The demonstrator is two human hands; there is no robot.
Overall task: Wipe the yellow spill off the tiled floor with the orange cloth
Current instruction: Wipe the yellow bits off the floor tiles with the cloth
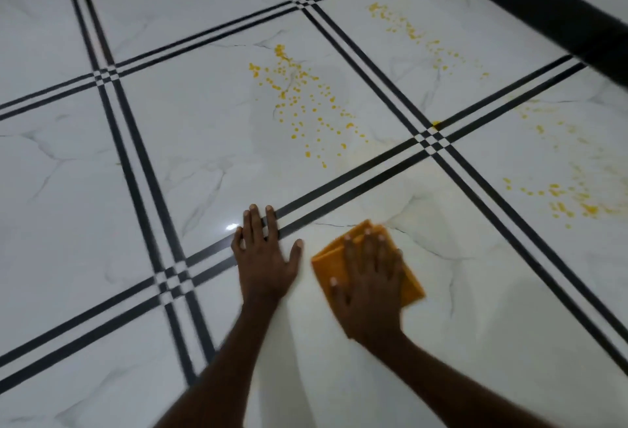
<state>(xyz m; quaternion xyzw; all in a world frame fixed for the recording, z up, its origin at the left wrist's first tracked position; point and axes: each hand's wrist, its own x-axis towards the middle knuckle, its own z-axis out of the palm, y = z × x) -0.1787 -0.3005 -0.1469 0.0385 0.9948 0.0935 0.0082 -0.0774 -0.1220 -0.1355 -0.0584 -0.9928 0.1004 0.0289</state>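
A right hand [368, 278], fingers [350, 251] spread, presses the orange cloth [331, 263] flat on the white tiled floor [102, 189]. The left hand [265, 254] braces beside it, fingers spread. Yellow spill [306, 105] dots the tiles beyond, well apart from the cloth. The cloth's edge is blurred.

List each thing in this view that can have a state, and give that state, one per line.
Orange cloth: folded, flat on the floor under the right hand.
Right hand: spread flat, pressing the cloth.
Left hand: open, palm on bare tile.
Yellow spill: unwiped, scattered over three tiles.
Tiled floor: glossy.
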